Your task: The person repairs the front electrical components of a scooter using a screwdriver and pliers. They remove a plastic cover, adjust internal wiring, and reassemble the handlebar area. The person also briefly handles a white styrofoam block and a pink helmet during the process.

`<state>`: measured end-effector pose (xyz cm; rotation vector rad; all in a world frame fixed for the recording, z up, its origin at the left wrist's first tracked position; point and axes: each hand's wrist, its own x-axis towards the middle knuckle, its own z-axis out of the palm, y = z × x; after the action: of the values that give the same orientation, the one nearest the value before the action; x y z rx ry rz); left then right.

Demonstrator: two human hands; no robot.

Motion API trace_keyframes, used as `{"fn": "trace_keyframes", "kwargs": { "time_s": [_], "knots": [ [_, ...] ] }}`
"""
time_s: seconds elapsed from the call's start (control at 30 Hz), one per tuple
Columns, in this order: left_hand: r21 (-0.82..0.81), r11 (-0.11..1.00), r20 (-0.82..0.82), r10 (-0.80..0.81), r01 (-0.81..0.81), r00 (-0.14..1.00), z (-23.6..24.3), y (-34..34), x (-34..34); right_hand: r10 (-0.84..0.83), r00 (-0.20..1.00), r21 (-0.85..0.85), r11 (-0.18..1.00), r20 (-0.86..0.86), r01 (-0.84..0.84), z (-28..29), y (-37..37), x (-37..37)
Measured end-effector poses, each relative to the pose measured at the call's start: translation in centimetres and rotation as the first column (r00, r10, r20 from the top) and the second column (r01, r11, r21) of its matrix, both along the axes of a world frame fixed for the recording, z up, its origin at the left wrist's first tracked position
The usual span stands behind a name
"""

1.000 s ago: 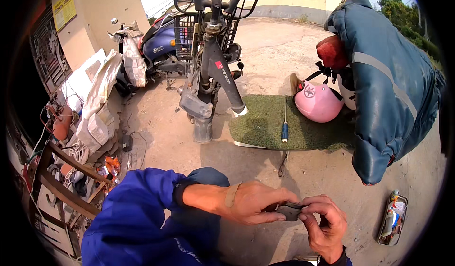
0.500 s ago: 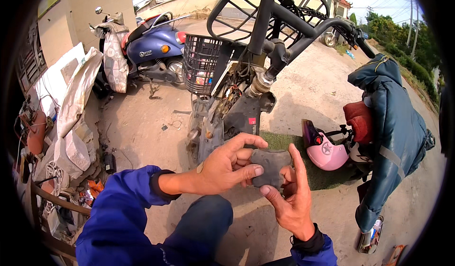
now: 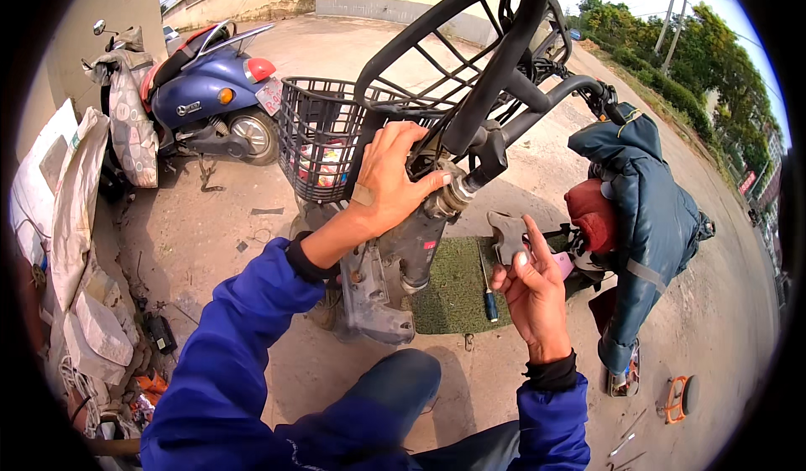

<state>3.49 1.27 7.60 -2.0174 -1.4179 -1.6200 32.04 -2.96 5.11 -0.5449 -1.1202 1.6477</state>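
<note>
My left hand (image 3: 388, 177) is at the steering head of a partly stripped electric scooter, its fingers apart and bent over the front edge. Its thumb stretches toward the metal collar (image 3: 454, 196) on the steering column. Whether the fingertips press on anything is hidden. In my right hand (image 3: 537, 295), a small dark grey plastic cover (image 3: 508, 232) is pinched between thumb and fingers, with the index finger pointing up beside it. Below the cover, a screwdriver (image 3: 490, 301) with a blue handle lies on the green footboard mat (image 3: 445, 290).
Black handlebars (image 3: 514, 51) and a front basket (image 3: 323, 131) rise ahead. A dark padded cover (image 3: 651, 190) and a red cloth (image 3: 591, 216) sit at the right. Tools (image 3: 623, 444) and an orange round object (image 3: 676, 400) lie on the ground. A blue scooter (image 3: 197, 106) stands far left.
My left hand has let go of the grey cover and moved up to the steering head. My right hand keeps the cover, now tilted. The view has shifted right, showing the screwdriver.
</note>
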Motion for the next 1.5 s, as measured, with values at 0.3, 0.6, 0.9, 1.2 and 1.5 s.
{"fn": "trace_keyframes", "kwargs": {
  "time_s": [0.3, 0.6, 0.9, 1.2, 1.5],
  "knots": [
    [0.036, 0.989, 0.041, -0.143, 0.141, 0.989, -0.1, 2.6, -1.9, -0.012, 0.991, -0.19, 0.982, -0.133, -0.013, 1.2, 3.7, -0.3],
    [0.02, 0.982, -0.013, -0.188, 0.188, 0.982, 0.2, 2.5, -2.8, 0.075, 0.975, -0.246, 0.961, -0.209, -0.127, 0.0, 9.3, -2.4],
    [0.056, 0.992, -0.069, -0.112, 0.116, 0.991, 0.2, 1.5, -2.9, 0.254, 0.948, -0.113, 0.954, -0.194, -0.279, 0.6, 12.8, -4.7],
    [0.108, 0.99, -0.06, -0.088, 0.095, 0.994, -0.4, 1.4, -2.8, 0.144, 0.968, -0.134, 0.976, -0.206, -0.173, 0.6, 13.3, -5.8],
    [0.119, 0.99, -0.053, -0.063, 0.069, 0.997, -0.3, 1.0, -2.6, 0.211, 0.878, -0.212, 0.922, -0.43, -0.325, -2.4, 14.2, -5.6]
  ]
}}
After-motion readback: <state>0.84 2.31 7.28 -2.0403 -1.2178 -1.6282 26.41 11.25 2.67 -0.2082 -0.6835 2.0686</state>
